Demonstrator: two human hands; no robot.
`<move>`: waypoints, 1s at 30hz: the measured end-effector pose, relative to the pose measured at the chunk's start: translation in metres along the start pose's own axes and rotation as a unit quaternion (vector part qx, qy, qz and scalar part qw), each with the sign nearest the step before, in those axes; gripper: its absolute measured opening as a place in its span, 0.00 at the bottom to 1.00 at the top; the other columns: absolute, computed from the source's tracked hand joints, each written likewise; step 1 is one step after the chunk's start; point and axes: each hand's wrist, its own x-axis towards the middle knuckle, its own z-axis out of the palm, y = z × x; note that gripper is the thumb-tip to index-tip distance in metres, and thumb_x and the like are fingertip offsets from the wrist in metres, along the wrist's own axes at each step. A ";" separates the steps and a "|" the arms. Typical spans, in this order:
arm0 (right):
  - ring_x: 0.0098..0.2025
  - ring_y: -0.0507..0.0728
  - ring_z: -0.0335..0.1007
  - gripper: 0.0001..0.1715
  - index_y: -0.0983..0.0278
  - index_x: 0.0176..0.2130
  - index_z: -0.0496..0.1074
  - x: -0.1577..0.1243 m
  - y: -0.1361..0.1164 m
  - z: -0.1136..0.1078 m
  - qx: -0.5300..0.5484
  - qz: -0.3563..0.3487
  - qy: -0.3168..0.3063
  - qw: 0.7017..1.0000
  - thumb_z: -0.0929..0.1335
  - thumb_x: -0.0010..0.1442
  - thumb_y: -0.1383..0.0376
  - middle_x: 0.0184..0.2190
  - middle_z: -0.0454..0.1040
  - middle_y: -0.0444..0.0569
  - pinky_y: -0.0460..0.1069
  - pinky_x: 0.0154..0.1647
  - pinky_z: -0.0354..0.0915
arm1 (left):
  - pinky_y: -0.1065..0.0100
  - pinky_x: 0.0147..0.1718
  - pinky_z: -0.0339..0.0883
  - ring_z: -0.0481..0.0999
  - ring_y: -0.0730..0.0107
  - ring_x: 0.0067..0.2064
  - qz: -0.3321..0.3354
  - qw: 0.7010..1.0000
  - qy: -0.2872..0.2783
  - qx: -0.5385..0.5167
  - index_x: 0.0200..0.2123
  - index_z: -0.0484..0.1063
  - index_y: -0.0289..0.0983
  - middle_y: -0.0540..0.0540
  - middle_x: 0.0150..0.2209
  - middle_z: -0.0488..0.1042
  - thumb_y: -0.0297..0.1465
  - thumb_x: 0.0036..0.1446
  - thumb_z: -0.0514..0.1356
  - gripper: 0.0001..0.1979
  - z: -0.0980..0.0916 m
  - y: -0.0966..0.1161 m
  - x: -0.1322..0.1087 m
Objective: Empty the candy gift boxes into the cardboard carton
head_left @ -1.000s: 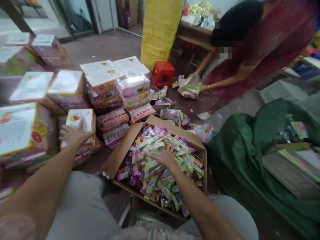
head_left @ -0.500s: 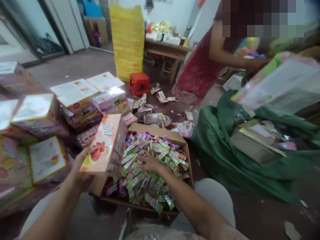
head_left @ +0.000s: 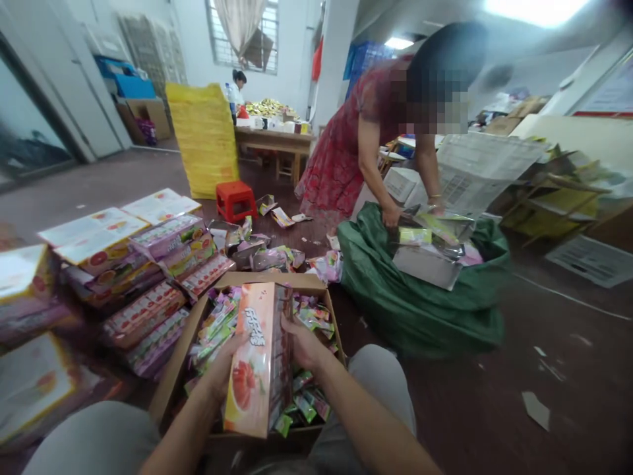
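Note:
An orange-pink printed box point(head_left: 254, 369) with a grapefruit picture is between my two hands, above the open carton. My left hand point(head_left: 225, 366) grips its left side. On the box's right side, my right hand point(head_left: 304, 343) is pressed with the fingers partly behind it. Beneath lies a brown cardboard carton point(head_left: 331, 297), filled with small green and purple sachets point(head_left: 212, 326). The held box covers the middle of the sachets.
Stacked printed boxes point(head_left: 93, 231) stand to the left. A green sack point(head_left: 420, 316) holds flattened packaging at the right, with a co-worker point(head_left: 341, 132) bending over it. A red stool point(head_left: 235, 201) and a yellow stack point(head_left: 202, 142) are farther back; scraps litter the floor.
My right hand has left the sachets and taken hold of the box. The box has moved right, over the carton. The co-worker's hands have come down to the sack. My view has turned right.

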 end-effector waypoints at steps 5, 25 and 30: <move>0.43 0.63 0.77 0.33 0.61 0.39 0.73 0.000 0.002 -0.004 -0.027 0.018 0.048 0.998 0.80 0.36 0.50 0.34 0.81 0.47 0.58 0.51 0.68 | 0.56 0.28 0.76 0.82 0.48 0.33 0.016 1.000 0.004 -0.019 0.46 0.73 0.34 0.41 0.27 0.80 0.40 0.37 0.68 0.30 0.015 -0.003 -0.010; 0.44 0.63 0.66 0.20 0.69 0.46 0.71 -0.056 -0.037 0.035 -0.844 -0.310 -0.292 0.325 0.69 0.63 0.55 0.39 0.75 0.55 0.58 0.51 0.57 | 0.73 0.24 0.61 0.70 0.74 0.24 0.143 0.968 0.018 0.206 0.56 0.72 0.31 0.52 0.28 0.78 0.24 0.31 0.65 0.41 -0.009 -0.001 0.001; 0.32 0.56 0.62 0.13 0.65 0.30 0.70 -0.058 -0.060 0.039 -0.803 -0.355 -0.346 0.331 0.65 0.66 0.65 0.27 0.72 0.48 0.52 0.35 0.51 | 0.72 0.18 0.59 0.65 0.74 0.17 0.072 0.993 -0.008 0.093 0.27 0.74 0.33 0.53 0.16 0.69 0.25 0.30 0.63 0.13 -0.023 0.015 0.003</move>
